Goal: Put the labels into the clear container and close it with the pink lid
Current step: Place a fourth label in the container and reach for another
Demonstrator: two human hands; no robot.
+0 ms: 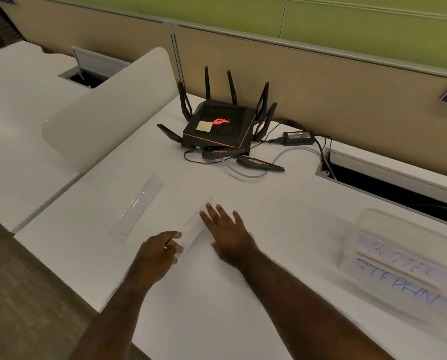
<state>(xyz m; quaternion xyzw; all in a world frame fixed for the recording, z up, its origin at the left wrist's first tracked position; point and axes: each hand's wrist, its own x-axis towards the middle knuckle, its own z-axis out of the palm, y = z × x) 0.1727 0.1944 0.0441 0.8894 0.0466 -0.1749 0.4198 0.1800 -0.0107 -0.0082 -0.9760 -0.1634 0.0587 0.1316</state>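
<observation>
Two long clear-sleeved labels lie on the white desk. One label [139, 207] rests alone to the left. The other label [194, 228] lies between my hands. My left hand [157, 253] pinches its near end with fingers closed on it. My right hand [226, 233] lies flat and spread on the label's far right side. The clear container [398, 258] stands at the right, blurred, with handwritten labels showing inside it. A faint pink edge shows at the frame's far right; the pink lid cannot be made out.
A black router [218, 128] with antennas sits at the back of the desk, with its power brick [298, 137] and cables beside it. An open cable tray [388, 183] runs along the right rear. A white curved divider [108, 118] stands on the left.
</observation>
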